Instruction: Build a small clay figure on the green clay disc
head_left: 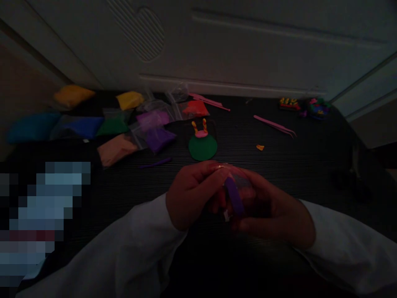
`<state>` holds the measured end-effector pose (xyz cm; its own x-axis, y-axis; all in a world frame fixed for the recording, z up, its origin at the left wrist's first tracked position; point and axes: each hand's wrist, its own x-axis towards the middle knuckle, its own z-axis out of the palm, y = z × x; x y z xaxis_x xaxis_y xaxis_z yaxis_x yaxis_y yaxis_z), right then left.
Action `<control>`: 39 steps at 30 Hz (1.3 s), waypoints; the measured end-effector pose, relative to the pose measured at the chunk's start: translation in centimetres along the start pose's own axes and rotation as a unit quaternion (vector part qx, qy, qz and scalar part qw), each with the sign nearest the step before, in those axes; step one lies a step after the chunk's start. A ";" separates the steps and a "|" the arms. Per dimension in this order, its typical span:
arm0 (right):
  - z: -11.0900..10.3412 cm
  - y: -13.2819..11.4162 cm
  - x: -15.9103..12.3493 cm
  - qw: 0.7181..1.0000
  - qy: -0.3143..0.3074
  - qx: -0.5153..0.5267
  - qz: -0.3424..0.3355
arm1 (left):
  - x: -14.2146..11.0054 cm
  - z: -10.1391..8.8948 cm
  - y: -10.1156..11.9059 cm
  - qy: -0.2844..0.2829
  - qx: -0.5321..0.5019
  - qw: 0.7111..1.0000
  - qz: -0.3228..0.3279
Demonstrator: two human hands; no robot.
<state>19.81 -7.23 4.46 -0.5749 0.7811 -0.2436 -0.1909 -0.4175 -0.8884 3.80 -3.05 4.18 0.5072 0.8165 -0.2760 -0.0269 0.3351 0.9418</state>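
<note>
Both hands meet near the front middle around a crinkled clear plastic bag (243, 180) with a purple strip (235, 196) across it. Reddish content shows through the plastic, though the dim light blurs it. My left hand (197, 192) pinches the bag's upper left edge between thumb and fingers. Curled around its right side is my right hand (273, 209), thumb low and fingers behind. Just beyond them lies a green clay disc (202, 147), with a pink clay piece (201, 134) and two twisted orange-yellow clay sticks (204, 125) at its far edge.
Bags of coloured clay, including a purple one (158, 140) and a peach one (117, 149), spread across the left. Pink tweezers (274, 125) and an orange scrap (260, 147) lie right. Small clay models (319, 108) stand far right, near the pale panel (248, 62).
</note>
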 end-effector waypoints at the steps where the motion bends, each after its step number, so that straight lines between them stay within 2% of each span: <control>1: 0.0 0.0 0.0 1.000 -0.001 0.001 -0.002 | 0.0 0.0 0.0 0.002 0.000 1.000 -0.001; 15: 0.0 0.1 0.1 1.000 0.012 0.007 0.000 | 0.0 0.1 0.0 0.009 0.003 1.000 -0.003; 27: -0.2 0.2 -0.1 1.000 -0.003 0.012 0.006 | -0.2 0.2 0.1 0.021 0.006 1.000 -0.011; 39: -0.1 0.1 0.0 1.000 0.000 -0.002 -0.001 | -0.2 0.2 0.1 0.013 0.025 1.000 0.008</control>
<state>19.87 -7.25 4.38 -0.5741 0.7824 -0.2413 -0.1888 -0.4132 -0.8908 3.83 -3.26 4.35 0.4836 0.8344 -0.2645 0.0078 0.2981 0.9545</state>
